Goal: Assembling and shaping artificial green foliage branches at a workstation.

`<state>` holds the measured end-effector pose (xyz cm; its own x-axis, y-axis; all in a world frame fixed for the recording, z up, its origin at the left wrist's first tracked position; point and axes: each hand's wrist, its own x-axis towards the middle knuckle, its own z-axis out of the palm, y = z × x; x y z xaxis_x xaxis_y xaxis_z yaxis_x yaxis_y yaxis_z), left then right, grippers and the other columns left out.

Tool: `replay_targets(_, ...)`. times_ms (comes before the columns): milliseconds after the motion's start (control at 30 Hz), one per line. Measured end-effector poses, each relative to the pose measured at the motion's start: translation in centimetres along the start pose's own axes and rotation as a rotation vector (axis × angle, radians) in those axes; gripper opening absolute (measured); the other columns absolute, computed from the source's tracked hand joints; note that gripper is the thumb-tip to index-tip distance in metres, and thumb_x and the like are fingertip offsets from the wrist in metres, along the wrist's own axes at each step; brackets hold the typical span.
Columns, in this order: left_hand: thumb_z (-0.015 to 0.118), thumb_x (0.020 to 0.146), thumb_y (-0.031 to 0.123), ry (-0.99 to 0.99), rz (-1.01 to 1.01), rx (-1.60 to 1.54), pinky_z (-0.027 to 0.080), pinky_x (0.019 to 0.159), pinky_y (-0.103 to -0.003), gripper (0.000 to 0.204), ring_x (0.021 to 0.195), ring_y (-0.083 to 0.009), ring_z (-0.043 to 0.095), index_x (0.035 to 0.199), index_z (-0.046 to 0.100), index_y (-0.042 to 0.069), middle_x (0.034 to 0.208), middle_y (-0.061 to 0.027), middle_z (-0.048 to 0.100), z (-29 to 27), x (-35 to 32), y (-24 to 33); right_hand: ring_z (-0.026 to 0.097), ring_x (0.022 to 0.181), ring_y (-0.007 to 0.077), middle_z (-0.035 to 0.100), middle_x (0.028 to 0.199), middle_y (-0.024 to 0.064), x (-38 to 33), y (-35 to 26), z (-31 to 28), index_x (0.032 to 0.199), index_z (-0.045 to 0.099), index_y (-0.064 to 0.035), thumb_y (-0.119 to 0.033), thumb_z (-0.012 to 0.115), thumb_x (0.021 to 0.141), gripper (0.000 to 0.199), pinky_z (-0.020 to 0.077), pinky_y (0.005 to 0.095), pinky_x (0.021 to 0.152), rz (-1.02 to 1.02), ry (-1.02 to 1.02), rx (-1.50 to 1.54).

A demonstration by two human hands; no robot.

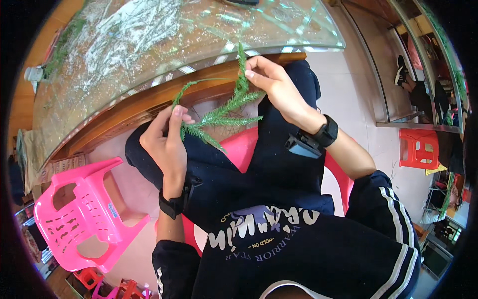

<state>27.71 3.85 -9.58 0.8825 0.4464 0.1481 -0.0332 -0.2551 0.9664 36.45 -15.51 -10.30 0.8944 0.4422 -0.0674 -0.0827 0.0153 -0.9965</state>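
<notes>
Above my lap, close to the table edge, I hold an artificial pine branch [219, 118] with several green needle-covered twigs. My left hand [167, 142] pinches it at the base, where the twigs fan out and a thin curved green strand rises toward the table. Higher up and to the right, the thumb and fingertips of my right hand [274, 82] are closed on an upright twig [242, 67] of the same branch. Its tip stands in front of the glass edge. What exactly lies under the left fingertips is hidden.
A glass-topped wooden table [219, 65] spans the far side, with white powdery flecks on it and green sprigs [67, 42] at its left. A pink plastic chair [82, 214] stands at my left, a red stool [418, 149] at the far right. Another person's shoe [401, 74] shows beyond a metal-framed glass panel.
</notes>
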Motion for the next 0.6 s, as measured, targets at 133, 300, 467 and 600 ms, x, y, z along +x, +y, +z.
replay_targets(133,0.056,0.085,0.008,0.048,0.059,0.0,0.044,0.058,-0.021,0.018,0.063,-0.0112,0.059,0.082,0.061,-0.009,0.068,-0.0077,0.062,-0.1,0.0,0.3,0.045,0.082,0.0069,0.052,0.084,-0.0007,0.0,0.6,-0.2,0.089,0.049,-0.0063,-0.012,0.045,0.091,0.007,0.0346,0.0219,0.076,0.014,0.025,0.029)
replay_targets(300,0.055,0.087,0.009,0.102,0.038,-0.112,0.045,0.06,-0.022,0.02,0.063,-0.013,0.059,0.085,0.061,-0.009,0.071,-0.009,0.062,-0.1,0.1,0.4,0.049,0.083,0.0082,0.057,0.09,0.0022,-0.3,0.9,0.4,0.09,0.049,-0.0066,-0.014,0.044,0.091,0.009,0.0359,0.0244,0.076,0.027,0.027,0.109)
replay_targets(467,0.053,0.088,0.011,0.125,-0.083,-0.222,0.047,0.063,-0.024,0.021,0.065,-0.016,0.06,0.088,0.059,-0.009,0.074,-0.0114,0.061,-0.3,0.7,0.1,0.051,0.08,0.0086,0.058,0.09,0.0033,-0.5,-0.2,0.1,0.096,0.049,-0.0053,-0.013,0.048,0.089,0.01,0.0378,0.0231,0.073,0.117,-0.184,0.171)
replay_targets(600,0.053,0.088,0.012,0.171,-0.154,-0.333,0.048,0.064,-0.025,0.022,0.066,-0.0178,0.06,0.089,0.058,-0.01,0.076,-0.0125,0.061,-1.2,1.7,-0.6,0.052,0.075,0.0086,0.059,0.093,0.0051,-0.3,-0.5,-0.4,0.103,0.051,-0.0026,-0.007,0.055,0.084,0.019,0.0402,0.0208,0.068,0.092,-0.405,0.564)
